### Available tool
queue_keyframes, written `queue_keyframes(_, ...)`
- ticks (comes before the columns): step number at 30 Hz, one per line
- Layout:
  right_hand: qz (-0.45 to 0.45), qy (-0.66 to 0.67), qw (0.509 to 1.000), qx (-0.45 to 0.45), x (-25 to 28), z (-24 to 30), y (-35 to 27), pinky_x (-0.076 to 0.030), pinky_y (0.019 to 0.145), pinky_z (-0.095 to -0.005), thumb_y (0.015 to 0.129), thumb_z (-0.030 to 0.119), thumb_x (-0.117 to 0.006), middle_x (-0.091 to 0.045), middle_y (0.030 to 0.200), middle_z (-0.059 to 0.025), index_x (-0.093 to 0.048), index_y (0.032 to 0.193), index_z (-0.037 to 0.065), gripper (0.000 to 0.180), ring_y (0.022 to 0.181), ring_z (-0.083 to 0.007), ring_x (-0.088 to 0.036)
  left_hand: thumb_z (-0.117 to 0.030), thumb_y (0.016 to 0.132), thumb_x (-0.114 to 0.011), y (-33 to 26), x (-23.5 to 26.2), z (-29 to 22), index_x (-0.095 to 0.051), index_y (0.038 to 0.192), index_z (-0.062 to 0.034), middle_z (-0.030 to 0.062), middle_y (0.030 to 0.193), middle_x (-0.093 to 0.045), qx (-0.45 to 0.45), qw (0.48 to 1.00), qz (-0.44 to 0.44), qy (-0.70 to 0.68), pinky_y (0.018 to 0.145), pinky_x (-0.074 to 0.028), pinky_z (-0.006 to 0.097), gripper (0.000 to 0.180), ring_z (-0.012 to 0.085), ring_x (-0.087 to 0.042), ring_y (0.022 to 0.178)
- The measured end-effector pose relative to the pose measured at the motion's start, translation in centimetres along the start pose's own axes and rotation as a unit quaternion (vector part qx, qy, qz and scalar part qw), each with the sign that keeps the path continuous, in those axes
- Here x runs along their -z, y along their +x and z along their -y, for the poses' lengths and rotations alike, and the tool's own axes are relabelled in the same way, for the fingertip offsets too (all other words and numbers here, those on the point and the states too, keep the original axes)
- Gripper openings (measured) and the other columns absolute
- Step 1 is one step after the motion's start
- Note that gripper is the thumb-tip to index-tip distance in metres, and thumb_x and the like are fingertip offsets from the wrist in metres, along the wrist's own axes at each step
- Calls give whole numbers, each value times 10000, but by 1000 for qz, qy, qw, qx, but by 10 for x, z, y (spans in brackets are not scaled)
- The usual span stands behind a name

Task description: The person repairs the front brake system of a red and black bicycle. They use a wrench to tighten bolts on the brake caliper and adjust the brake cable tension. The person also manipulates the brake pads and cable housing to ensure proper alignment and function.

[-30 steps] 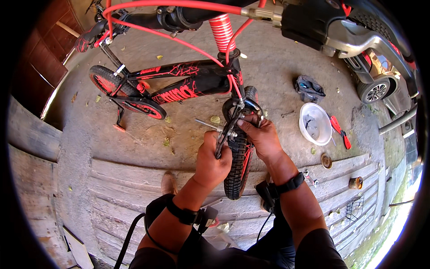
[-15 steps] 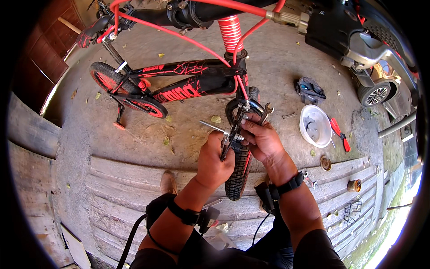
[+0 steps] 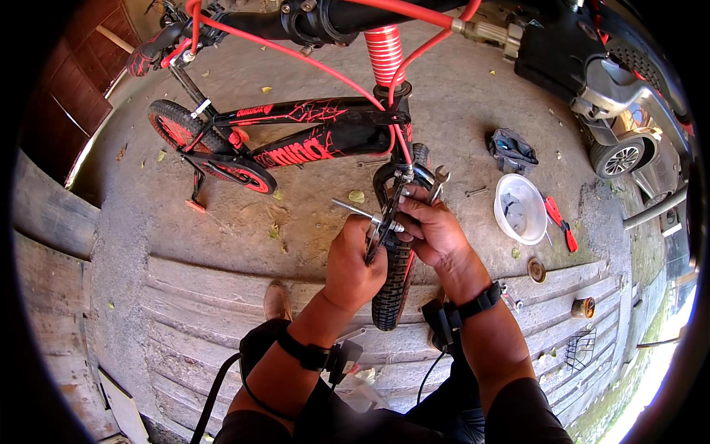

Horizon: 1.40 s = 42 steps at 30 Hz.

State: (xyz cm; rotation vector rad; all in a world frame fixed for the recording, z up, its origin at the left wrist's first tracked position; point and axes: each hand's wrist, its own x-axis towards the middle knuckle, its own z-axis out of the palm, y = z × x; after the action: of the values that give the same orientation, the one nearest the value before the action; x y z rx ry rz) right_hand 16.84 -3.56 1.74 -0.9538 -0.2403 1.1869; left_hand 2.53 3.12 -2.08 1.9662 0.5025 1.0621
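A black and red bicycle [image 3: 318, 144] stands ahead of me, its front tyre [image 3: 392, 296] pointing toward me. Just above that tyre is a dark metal brake caliper [image 3: 379, 235], where both hands meet. My left hand [image 3: 353, 263] is closed, thumb and fingers pinching the caliper's near side. A silver rod [image 3: 355, 210] sticks out leftward over that fist and reaches a bolt end [image 3: 396, 226] on the right. My right hand [image 3: 438, 231] is curled at the caliper's other side, with an open-ended wrench [image 3: 441, 180] standing up between its fingers. Its fingertips are partly hidden.
On the concrete to the right are a white plastic tub [image 3: 521, 209], red-handled pliers or cutters [image 3: 562, 224] and a dark bag [image 3: 512, 150]. Small tins [image 3: 538, 270] and a wire basket [image 3: 580, 348] lie on the ridged slab. The handlebar [image 3: 347, 21] crosses above my hands.
The handlebar and brake lever have shifted slightly right in view. My hands keep nearly the same places and grips at the caliper.
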Motion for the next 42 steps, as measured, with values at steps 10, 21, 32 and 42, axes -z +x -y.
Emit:
queue_keyframes(10, 23, 62, 998, 12, 12, -2, 0, -291, 483, -221, 904, 136, -577, -606, 848, 31, -610, 1101, 118, 201, 460, -41, -337, 24, 774, -575, 3, 0, 1, -454, 1033, -12, 132, 686, -526, -31, 999, -11, 10, 524, -430, 400, 288, 294, -534, 559)
queue_keyframes(21, 53, 55, 996, 37, 12, -1, 3, -305, 478, -226, 930, 138, -560, -509, 726, 54, -612, 1142, 104, 220, 455, -46, -340, 16, 779, -574, 5, 1, -2, -439, 1006, -25, 124, 661, -526, -40, 999, -11, 18, 499, -421, 398, 267, 293, -527, 523)
queue_keyframes(32, 51, 26, 997, 45, 13, -2, 2, -274, 462, -198, 951, 160, -554, -627, 927, 18, -584, 1160, 89, 223, 468, -27, -338, 12, 783, -579, 4, 1, -1, -437, 1008, -18, 132, 666, -533, -34, 999, -11, 23, 497, -420, 397, 267, 294, -534, 527)
queue_keyframes(42, 68, 8, 996, 54, 12, -2, 4, -289, 472, -205, 965, 180, -540, -639, 958, 6, -584, 1160, 89, 220, 471, -28, -336, 17, 784, -563, 5, 1, -3, -438, 1011, -24, 130, 669, -534, -33, 999, -10, 17, 507, -429, 403, 262, 300, -543, 541)
